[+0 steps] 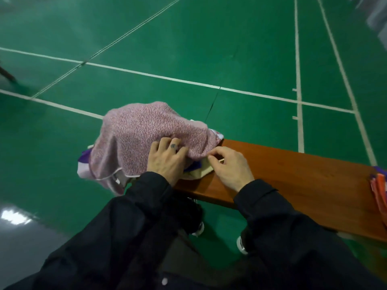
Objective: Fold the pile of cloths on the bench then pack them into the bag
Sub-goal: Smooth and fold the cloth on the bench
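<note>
A green court floor (pixel 188 49) crossed by white lines (pixel 167 77) fills most of the head view, with a brown wooden table (pixel 293 176) running in from the right edge. At the table's left end sits the pile of cloths (pixel 146 139), its top layer a speckled pink cloth (pixel 142 130) that drapes over the end and hangs toward the floor. A purple-and-white cloth (pixel 83 162) shows beneath it on the left, and a cream cloth (pixel 196 173) lies under the near edge. The person's dark sleeves (pixel 272 206) reach in from below. The left hand (pixel 165 158) rests on the pink cloth, its fingers curled into the fabric and gripping it. Just beside it, the right hand (pixel 229 167) pinches the pink cloth's hem between thumb and fingertip, directly above the cream cloth. At the far right edge, an orange-and-purple item (pixel 380 191) lies on the table, mostly cut off. White shoe tips (pixel 240 243) show below the table.
</note>
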